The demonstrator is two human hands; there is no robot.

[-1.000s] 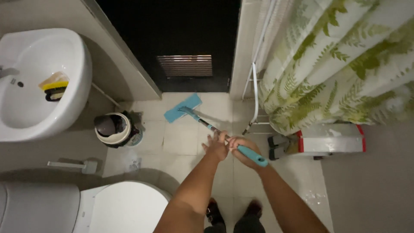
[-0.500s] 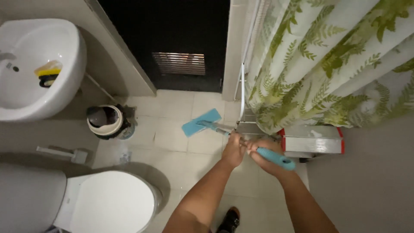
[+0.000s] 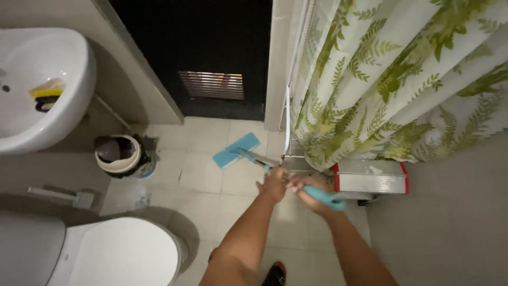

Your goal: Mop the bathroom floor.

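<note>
Below, pale floor tiles (image 3: pixel 201 175) under the mop (image 3: pixel 236 150).

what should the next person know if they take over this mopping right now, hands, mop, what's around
Left hand: closed on the mop handle, lower down the shaft.
Right hand: closed on the teal grip at the handle's top end.
Mop head: flat on the tiled floor, near the dark door and beside the leaf-print shower curtain.
Nearby: small bin, toilet, sink, step stool.
How much of the floor is mopped or left cannot be told.
</note>
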